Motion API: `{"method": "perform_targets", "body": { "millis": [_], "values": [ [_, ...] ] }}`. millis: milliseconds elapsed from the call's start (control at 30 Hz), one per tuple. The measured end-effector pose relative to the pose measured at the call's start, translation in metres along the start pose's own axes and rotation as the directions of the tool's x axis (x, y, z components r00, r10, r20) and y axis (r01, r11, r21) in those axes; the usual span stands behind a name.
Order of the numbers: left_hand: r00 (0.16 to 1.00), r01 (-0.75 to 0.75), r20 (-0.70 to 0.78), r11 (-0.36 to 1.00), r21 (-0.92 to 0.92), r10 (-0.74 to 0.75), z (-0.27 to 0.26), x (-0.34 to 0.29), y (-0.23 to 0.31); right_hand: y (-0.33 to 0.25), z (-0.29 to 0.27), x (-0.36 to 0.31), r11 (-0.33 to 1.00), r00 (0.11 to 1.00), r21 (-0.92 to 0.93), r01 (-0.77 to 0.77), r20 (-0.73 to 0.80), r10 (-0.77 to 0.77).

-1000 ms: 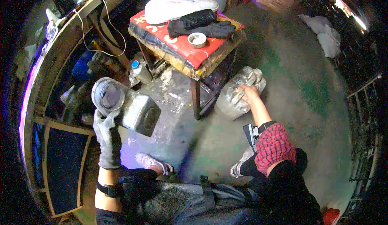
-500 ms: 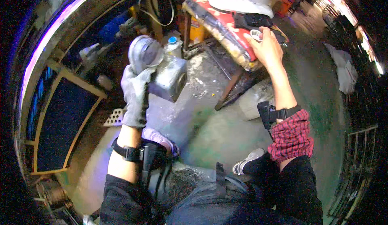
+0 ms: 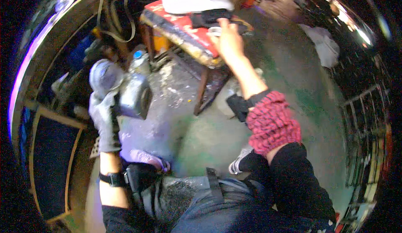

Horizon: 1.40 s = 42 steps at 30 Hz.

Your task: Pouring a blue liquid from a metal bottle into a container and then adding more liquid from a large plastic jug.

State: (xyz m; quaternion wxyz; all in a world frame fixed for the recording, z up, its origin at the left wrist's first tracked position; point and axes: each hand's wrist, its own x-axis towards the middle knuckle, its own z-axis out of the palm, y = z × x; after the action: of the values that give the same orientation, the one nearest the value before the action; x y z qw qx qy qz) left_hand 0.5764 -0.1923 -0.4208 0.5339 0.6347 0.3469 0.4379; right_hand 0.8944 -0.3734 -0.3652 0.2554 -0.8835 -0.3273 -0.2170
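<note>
My left hand, in a grey glove, is closed around a round, translucent container with a circular end. Just right of it a grey, boxy jug stands on the floor, and behind that is a clear bottle with a blue cap. My bare right hand reaches over the near right part of a red-topped stool. Between its thumb and fingers is a small white ring-shaped piece. Beyond that hand, a black cloth-like item and a long white object lie on the stool.
A yellow-orange container stands under the stool. A blue-black panel with a wooden frame is at the left. On the right are a white bag and metal racks. My shoes are on the stained floor.
The view has swung, so the stool, the jug and both hands appear farther left. Each hand keeps hold of the same thing.
</note>
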Motion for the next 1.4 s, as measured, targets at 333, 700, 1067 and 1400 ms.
{"method": "perform_targets", "body": {
  "millis": [333,700,1067,1400],
  "values": [
    [1.000,-0.009,-0.021,1.000,-0.025,0.008,0.027,-0.010,0.025,0.224,-0.072,-0.028,0.987,0.987,0.017,-0.157,0.023,0.157],
    [0.997,-0.071,0.030,0.978,0.196,0.067,0.048,-0.010,0.014,0.349,0.031,-0.047,0.845,0.841,-0.527,-0.089,0.414,0.347],
    [0.999,0.000,0.041,0.961,0.277,-0.012,0.086,0.008,-0.002,0.397,0.042,-0.011,0.944,0.688,0.069,-0.324,0.702,0.185],
    [0.991,-0.112,0.101,0.953,0.281,0.087,0.082,0.008,-0.019,0.380,0.046,0.018,0.980,0.575,-0.201,0.001,0.801,0.164]
  ]
}}
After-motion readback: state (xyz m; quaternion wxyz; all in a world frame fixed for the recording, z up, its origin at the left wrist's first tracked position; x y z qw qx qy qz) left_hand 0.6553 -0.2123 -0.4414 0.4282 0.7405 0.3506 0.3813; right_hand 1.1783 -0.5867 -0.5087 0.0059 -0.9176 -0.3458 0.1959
